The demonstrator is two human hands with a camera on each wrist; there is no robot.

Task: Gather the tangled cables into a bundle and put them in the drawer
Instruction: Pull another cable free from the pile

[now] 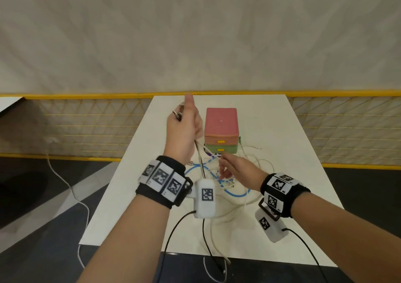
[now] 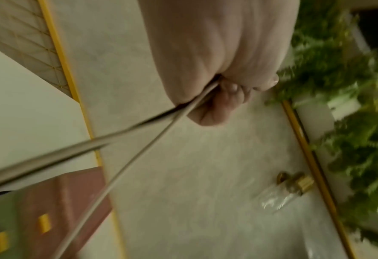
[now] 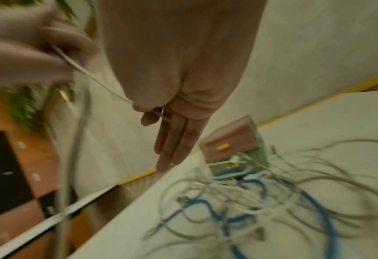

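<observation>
White and blue cables (image 1: 225, 180) lay tangled on the table (image 1: 293, 152) before the closed drawer unit (image 1: 221, 130) | left hand (image 1: 184, 128) fisted on lifted strands | right hand (image 1: 236, 169) pinching a thin white strand, other fingers straight | likely light, limp, snag-prone — best scooped mid-tangle.

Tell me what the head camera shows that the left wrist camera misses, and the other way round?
Only the head view shows the right hand pinching a thin white cable, the blue cable in the tangle on the white table, and both wristbands.

Only the left wrist view shows green plants and a small clear bottle beyond, plus the fingertips curled round the cables up close.

Both show the left hand gripping cables, the pink and green drawer box with yellow handles, and the yellow rail.
</observation>
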